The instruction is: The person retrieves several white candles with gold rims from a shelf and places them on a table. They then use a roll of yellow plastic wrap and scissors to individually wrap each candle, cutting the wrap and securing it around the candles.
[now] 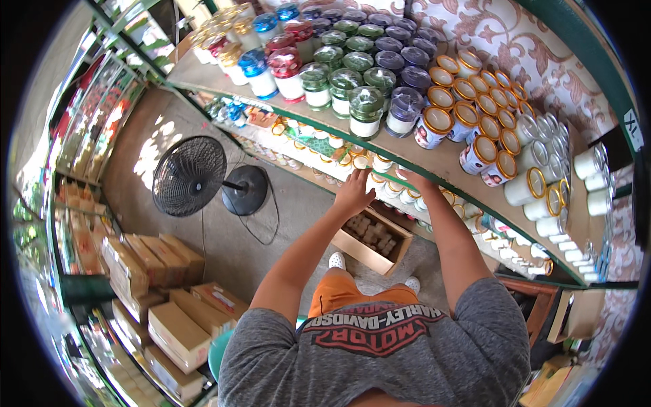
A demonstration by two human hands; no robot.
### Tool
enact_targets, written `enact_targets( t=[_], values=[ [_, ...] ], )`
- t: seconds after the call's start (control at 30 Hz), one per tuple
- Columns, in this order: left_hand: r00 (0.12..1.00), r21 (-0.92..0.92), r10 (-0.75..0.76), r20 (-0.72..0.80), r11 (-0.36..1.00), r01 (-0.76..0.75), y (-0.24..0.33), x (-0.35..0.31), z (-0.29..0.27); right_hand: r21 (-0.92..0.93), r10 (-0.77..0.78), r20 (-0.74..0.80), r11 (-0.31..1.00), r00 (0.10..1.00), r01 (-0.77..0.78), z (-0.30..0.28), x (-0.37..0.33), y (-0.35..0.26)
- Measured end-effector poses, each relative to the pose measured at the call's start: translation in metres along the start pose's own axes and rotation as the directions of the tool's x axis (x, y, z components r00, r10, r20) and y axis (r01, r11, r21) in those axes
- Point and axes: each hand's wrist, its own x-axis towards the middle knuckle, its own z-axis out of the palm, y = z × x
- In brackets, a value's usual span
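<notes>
My left hand (354, 195) reaches to the lower shelf, with its thumb apart from its fingers. Its fingertips are beside a small white candle jar (361, 162); no firm grip on it shows. My right hand (418, 182) reaches in just under the upper shelf's edge (434, 178), which hides its fingertips, so I cannot tell whether it holds anything. Around both hands stand rows of small white candles with golden rims, such as the candle (382, 164) between them. Below my hands, an open cardboard box (366, 256) on the floor holds several small pale pieces.
The upper shelf carries green jars (366, 112), purple jars (405, 112), blue and red lidded jars, and gold-rimmed candles (434, 127). A black fan (190, 175) with a trailing cord stands on the floor at left. Cardboard boxes (180, 332) are stacked at lower left.
</notes>
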Motion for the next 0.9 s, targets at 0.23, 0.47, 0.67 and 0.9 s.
enact_targets(
  t=[0.23,0.47,0.67,0.9],
  values=[
    [0.989,-0.037,0.128,0.068,0.991,-0.126,-0.019,0.042,0.016,-0.190,-0.217,-0.144,0.963,0.965,0.189,0.021,0.019,0.034],
    [0.983,0.020,0.090,0.163,0.995,-0.094,-0.041,0.024,0.023,0.002,-0.089,-0.174,0.996,0.981,0.091,0.000,0.001,-0.003],
    [0.984,0.026,0.077,0.161,0.996,-0.082,-0.036,0.011,0.018,-0.145,-0.119,-0.372,0.987,0.920,0.070,0.025,0.004,0.023],
    [0.991,-0.011,-0.024,0.133,1.000,0.026,-0.039,-0.018,0.026,-0.167,-0.062,-0.452,0.986,0.890,-0.017,0.018,-0.004,0.005]
  ],
)
